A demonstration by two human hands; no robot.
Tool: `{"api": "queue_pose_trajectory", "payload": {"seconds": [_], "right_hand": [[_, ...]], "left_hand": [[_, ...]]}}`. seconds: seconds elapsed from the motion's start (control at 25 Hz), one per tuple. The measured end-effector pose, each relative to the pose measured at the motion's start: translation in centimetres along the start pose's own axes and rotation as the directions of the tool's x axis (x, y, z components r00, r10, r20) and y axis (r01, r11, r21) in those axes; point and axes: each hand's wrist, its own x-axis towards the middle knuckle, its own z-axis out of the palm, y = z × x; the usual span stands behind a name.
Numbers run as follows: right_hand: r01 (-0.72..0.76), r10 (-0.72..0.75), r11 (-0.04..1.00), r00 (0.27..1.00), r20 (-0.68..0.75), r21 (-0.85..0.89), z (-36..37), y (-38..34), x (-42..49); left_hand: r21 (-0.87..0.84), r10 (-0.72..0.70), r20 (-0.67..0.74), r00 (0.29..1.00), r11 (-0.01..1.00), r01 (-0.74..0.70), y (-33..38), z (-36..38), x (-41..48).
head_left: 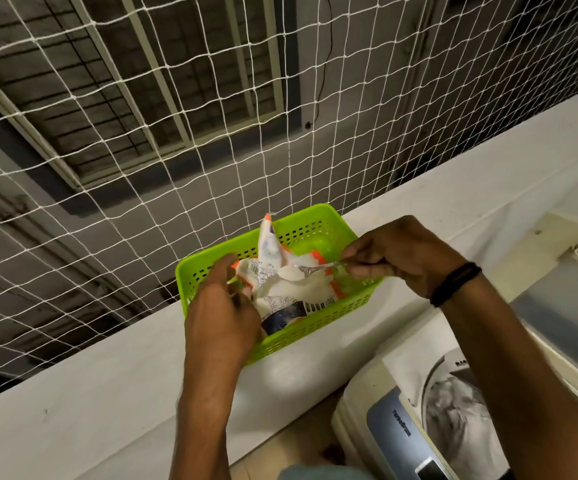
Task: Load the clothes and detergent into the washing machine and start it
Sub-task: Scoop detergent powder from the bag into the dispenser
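Note:
A white and orange detergent packet [280, 292] lies open inside a green plastic basket [315, 220] on a white ledge. My left hand [221, 313] holds the packet's left edge. My right hand [402, 254] pinches a metal spoon [306, 270] heaped with white powder just above the packet's mouth. At the lower right stands the top-loading washing machine [395, 434] with its lid up and pale clothes [454, 410] in the drum.
The white ledge [107, 393] runs from lower left to upper right. A white rope net [142, 168] closes off the space behind it. A cream lid panel [557, 306] rises behind the machine. My right wrist wears a black band [454, 284].

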Motion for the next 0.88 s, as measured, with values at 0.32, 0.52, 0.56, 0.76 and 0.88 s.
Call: {"api": "queue_pose_trajectory", "payload": {"seconds": [0.32,0.52,0.56,0.76,0.88], "right_hand": [[0.014,-0.012,0.999,0.999,-0.046,0.033,-2.8,1.0,-1.5],[0.049,-0.042,0.996,0.995,-0.094,0.078,-5.5,1.6,-3.1],[0.057,-0.048,0.994,0.994,-0.097,0.092,-6.2,1.7,-3.5],[0.04,-0.002,0.983,0.978,-0.209,0.181,-10.9,3.4,-6.2],[0.061,0.033,0.963,0.941,-0.337,0.263,-14.4,6.0,-8.3]], "left_hand": [[-0.303,0.112,-0.29,0.95,0.931,-0.203,3.1,1.7,-1.0],[-0.417,0.152,-0.279,0.948,0.87,-0.262,5.1,3.6,-2.3],[-0.445,0.163,-0.275,0.948,0.852,-0.276,5.6,4.2,-2.7],[-0.528,0.281,-0.187,0.941,0.779,-0.338,7.6,8.8,-4.7],[-0.507,0.379,-0.069,0.923,0.783,-0.359,8.7,12.4,-6.5]]}}
